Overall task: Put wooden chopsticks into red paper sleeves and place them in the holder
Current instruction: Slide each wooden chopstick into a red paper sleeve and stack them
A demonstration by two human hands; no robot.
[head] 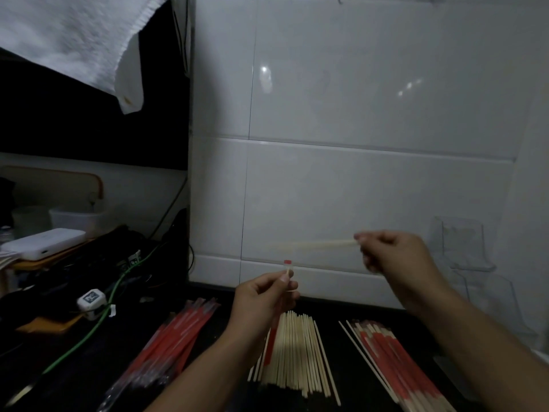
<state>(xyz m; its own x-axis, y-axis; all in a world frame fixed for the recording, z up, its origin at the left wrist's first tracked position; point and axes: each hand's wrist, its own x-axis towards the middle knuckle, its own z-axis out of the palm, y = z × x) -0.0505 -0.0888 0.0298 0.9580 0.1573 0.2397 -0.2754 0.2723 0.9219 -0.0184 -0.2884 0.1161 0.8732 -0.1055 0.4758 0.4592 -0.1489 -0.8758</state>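
head | left hand [261, 295] pinched a red sleeve [274, 331] upright above the bare chopsticks [297, 352] on the counter [208, 367] | right hand [395, 254] pinched a blurred chopstick [315, 245] level, tip above the sleeve mouth | empty sleeves [175, 334] left, sleeved chopsticks [395, 361] right | clear holder [463, 245] on wall

A wall of large glossy white tiles [371, 114] fills the back and right, catching a few small glints of light in an otherwise dim room. A white towel [68, 34] hangs at the upper left in front of a dark opening [74, 129]. The black table [214, 346] meets the wall along its far edge, and its left end carries a white box [44, 242], a green cable [98, 325] and tangled dark cords.
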